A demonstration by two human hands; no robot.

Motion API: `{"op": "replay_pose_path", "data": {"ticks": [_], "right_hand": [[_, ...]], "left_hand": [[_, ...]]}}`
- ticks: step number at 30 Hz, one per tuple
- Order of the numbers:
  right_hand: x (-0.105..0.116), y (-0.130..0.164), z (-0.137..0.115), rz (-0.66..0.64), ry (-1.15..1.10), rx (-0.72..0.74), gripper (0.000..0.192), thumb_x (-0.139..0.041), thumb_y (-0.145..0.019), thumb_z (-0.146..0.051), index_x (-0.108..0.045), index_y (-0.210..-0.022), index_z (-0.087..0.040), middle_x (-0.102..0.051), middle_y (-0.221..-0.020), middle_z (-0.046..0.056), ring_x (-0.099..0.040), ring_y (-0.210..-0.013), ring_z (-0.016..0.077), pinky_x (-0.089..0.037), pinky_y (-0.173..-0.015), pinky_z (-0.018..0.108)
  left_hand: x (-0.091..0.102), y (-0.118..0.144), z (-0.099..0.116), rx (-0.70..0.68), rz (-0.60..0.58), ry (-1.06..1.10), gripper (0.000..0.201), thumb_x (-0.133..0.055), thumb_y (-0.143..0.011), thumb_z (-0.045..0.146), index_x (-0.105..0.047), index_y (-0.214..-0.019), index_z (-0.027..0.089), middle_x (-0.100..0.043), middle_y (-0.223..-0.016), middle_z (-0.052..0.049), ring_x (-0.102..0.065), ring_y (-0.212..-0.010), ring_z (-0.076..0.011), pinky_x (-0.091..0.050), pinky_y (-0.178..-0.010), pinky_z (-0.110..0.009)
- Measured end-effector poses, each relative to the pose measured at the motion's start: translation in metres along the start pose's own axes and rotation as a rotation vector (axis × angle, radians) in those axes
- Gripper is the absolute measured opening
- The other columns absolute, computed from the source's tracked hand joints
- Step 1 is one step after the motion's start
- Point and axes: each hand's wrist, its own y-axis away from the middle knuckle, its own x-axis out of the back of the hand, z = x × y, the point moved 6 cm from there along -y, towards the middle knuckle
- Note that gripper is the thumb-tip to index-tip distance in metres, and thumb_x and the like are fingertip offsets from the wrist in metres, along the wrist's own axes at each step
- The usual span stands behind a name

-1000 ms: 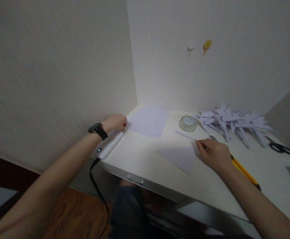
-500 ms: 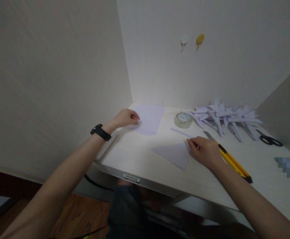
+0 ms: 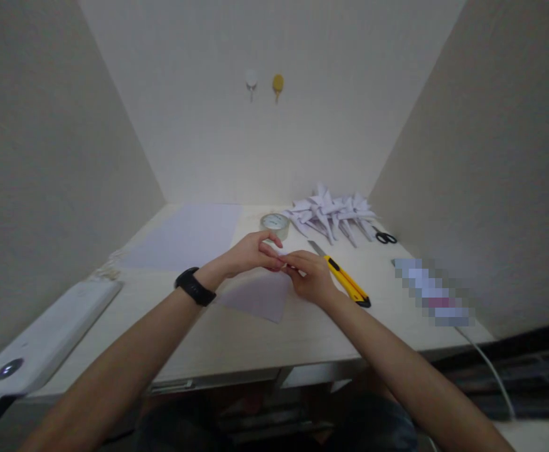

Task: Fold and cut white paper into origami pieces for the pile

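My left hand (image 3: 256, 252), with a black watch on the wrist, meets my right hand (image 3: 312, 276) over the desk. The fingertips of both are pinched together; whatever is between them is too small or hidden to make out. Just below them a piece of white paper (image 3: 258, 300) with a pointed corner lies flat, partly covered by the hands. Behind my left fingers stands a roll of clear tape (image 3: 275, 221). A yellow utility knife (image 3: 347, 281), blade out, rests right of my right hand.
White paper sheets (image 3: 184, 242) lie at the back left. Folded paper pinwheels (image 3: 328, 210) are heaped at the back right, beside black-handled scissors (image 3: 386, 238). A long white device (image 3: 55, 326) sits along the left edge. A blurred-out object (image 3: 431, 292) with a cable lies right.
My left hand has left the paper sheets and come right to meet my right hand. The thin paper stick is now hidden behind the hands. The view has turned to the right.
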Motion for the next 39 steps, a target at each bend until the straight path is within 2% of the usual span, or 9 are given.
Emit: {"op": "replay_pose_path", "data": {"ticks": [4, 8, 15, 18, 23, 27, 29, 32, 39], "right_hand": [[-0.005, -0.002, 0.004, -0.018, -0.021, -0.001, 0.013, -0.064, -0.086, -0.018, -0.075, -0.093, -0.021, -0.076, -0.087, 0.008, -0.07, -0.078, 0.0186, -0.055, -0.072, 0.03], [-0.006, -0.004, 0.004, -0.007, -0.053, -0.054, 0.012, -0.065, -0.088, -0.021, -0.076, -0.087, -0.02, -0.076, -0.081, 0.008, -0.07, -0.074, 0.0179, -0.053, -0.07, 0.028], [-0.011, -0.003, 0.015, -0.09, -0.194, -0.336, 0.008, -0.076, -0.077, -0.015, -0.079, -0.081, -0.022, -0.076, -0.076, 0.003, -0.067, -0.066, 0.0143, -0.05, -0.061, 0.023], [-0.013, -0.003, 0.018, -0.138, -0.188, -0.393, 0.005, -0.075, -0.077, -0.018, -0.078, -0.078, -0.022, -0.076, -0.075, 0.002, -0.068, -0.065, 0.014, -0.05, -0.06, 0.023], [-0.009, -0.002, 0.013, -0.1, -0.032, -0.288, 0.007, -0.07, -0.084, -0.022, -0.076, -0.08, -0.023, -0.076, -0.078, 0.003, -0.069, -0.07, 0.0159, -0.052, -0.066, 0.026], [-0.002, -0.001, 0.006, -0.017, 0.106, -0.181, 0.017, -0.059, -0.093, -0.028, -0.074, -0.085, -0.022, -0.075, -0.083, 0.006, -0.069, -0.079, 0.0181, -0.053, -0.074, 0.03], [0.001, -0.001, 0.004, 0.022, 0.133, -0.153, 0.019, -0.057, -0.095, -0.029, -0.072, -0.087, -0.021, -0.075, -0.084, 0.007, -0.069, -0.08, 0.0186, -0.053, -0.075, 0.03], [0.002, 0.0, 0.001, 0.042, 0.15, -0.123, 0.019, -0.054, -0.096, -0.028, -0.07, -0.088, -0.02, -0.074, -0.083, 0.007, -0.068, -0.079, 0.019, -0.052, -0.075, 0.031], [-0.003, 0.003, 0.007, -0.016, 0.17, -0.185, 0.023, -0.049, -0.098, -0.032, -0.067, -0.089, -0.02, -0.072, -0.084, 0.007, -0.067, -0.076, 0.0185, -0.05, -0.069, 0.029]], "left_hand": [[0.009, 0.0, -0.002, -0.038, 0.05, -0.032, 0.039, -0.084, -0.06, 0.017, -0.057, -0.088, 0.016, -0.071, -0.071, 0.002, -0.069, -0.066, -0.0131, -0.055, -0.068, -0.026], [0.011, 0.001, -0.007, -0.074, 0.09, -0.053, 0.033, -0.085, -0.061, 0.02, -0.06, -0.081, 0.016, -0.07, -0.076, 0.001, -0.069, -0.071, -0.0127, -0.055, -0.069, -0.025], [0.007, 0.002, -0.023, -0.016, 0.035, 0.033, 0.033, -0.086, -0.062, 0.027, -0.063, -0.083, 0.016, -0.073, -0.075, -0.002, -0.071, -0.073, -0.0152, -0.057, -0.073, -0.029], [0.007, 0.003, -0.027, 0.007, 0.052, 0.039, 0.037, -0.088, -0.06, 0.03, -0.063, -0.083, 0.015, -0.073, -0.075, -0.003, -0.071, -0.073, -0.0155, -0.057, -0.073, -0.028], [0.006, 0.004, -0.027, 0.044, 0.097, 0.065, 0.042, -0.082, -0.067, 0.048, -0.062, -0.081, 0.014, -0.071, -0.076, -0.004, -0.068, -0.07, -0.0136, -0.056, -0.072, -0.029], [-0.002, 0.006, -0.026, 0.082, 0.023, -0.02, 0.046, -0.065, -0.081, 0.059, -0.063, -0.076, 0.013, -0.065, -0.07, -0.003, -0.061, -0.061, -0.0109, -0.051, -0.063, -0.025], [-0.007, 0.007, -0.024, 0.071, -0.008, -0.067, 0.045, -0.059, -0.085, 0.057, -0.061, -0.072, 0.014, -0.061, -0.066, -0.002, -0.056, -0.057, -0.0099, -0.046, -0.057, -0.024], [-0.01, 0.008, -0.018, 0.023, 0.009, -0.109, 0.041, -0.053, -0.09, 0.05, -0.058, -0.069, 0.015, -0.056, -0.062, 0.0, -0.051, -0.054, -0.009, -0.041, -0.053, -0.023], [-0.01, 0.012, -0.004, -0.093, 0.048, -0.124, 0.027, -0.058, -0.088, 0.036, -0.057, -0.071, 0.014, -0.058, -0.066, 0.0, -0.05, -0.057, -0.008, -0.04, -0.056, -0.022]]}}
